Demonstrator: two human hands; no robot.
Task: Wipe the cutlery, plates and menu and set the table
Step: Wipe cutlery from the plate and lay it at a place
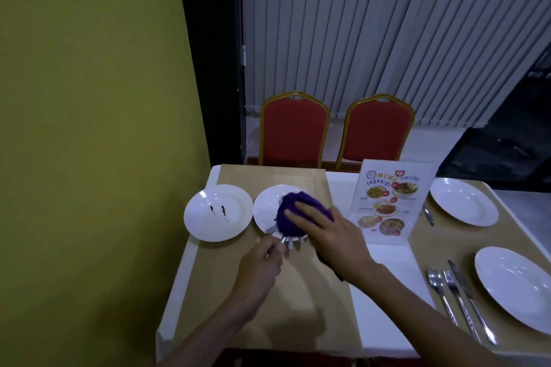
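Note:
My left hand (266, 259) grips the handles of a bundle of cutlery (290, 241) at the near rim of a white plate (266, 208). Over that plate, my right hand (331, 232) holds a bunched purple cloth (293, 209) around the cutlery's far ends, which are hidden. A dark tail of cloth hangs under my right wrist. To the left lies a second white plate (217, 213) with two brown stains. The menu card (389, 202) stands upright right of my hands.
Two more white plates (463, 201) (512, 287) lie on the right side, the near one with a spoon, fork and knife (456, 295) beside it. One cutlery piece (428, 215) lies by the far plate. Two red chairs (293, 131) stand behind the table; a yellow wall is on the left.

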